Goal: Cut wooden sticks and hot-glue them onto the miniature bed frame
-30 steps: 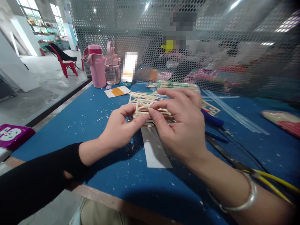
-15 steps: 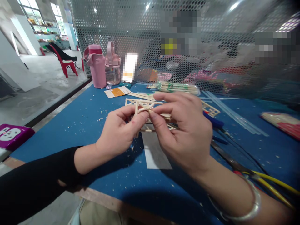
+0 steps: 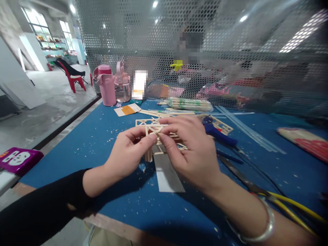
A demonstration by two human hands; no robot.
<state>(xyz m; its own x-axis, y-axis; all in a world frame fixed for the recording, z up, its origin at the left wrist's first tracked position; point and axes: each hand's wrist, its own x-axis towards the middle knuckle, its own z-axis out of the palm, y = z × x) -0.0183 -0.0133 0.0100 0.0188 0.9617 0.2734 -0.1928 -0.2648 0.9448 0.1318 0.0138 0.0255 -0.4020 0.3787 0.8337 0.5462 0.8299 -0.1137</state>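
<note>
My left hand pinches the left end of a small frame of pale wooden sticks between thumb and fingers. On the other side, my right hand has its thumb and forefinger closed at the same stick frame, near a joint of slanted sticks. My right fingers cover part of it. Below and behind the hands lie more stick pieces and a latticed stick panel. A white paper strip lies under the work on the blue table.
Right of my hands are a blue-handled glue gun and yellow-handled scissors. Clear glue sticks and bagged sticks lie farther back. A pink flask stands back left, before a perforated metal screen. A purple socket block sits left.
The camera view has tilted up slightly, so the table things appear lower. Both hands keep their pinch on the stick frame, with my right fingers shifted a little over it.
</note>
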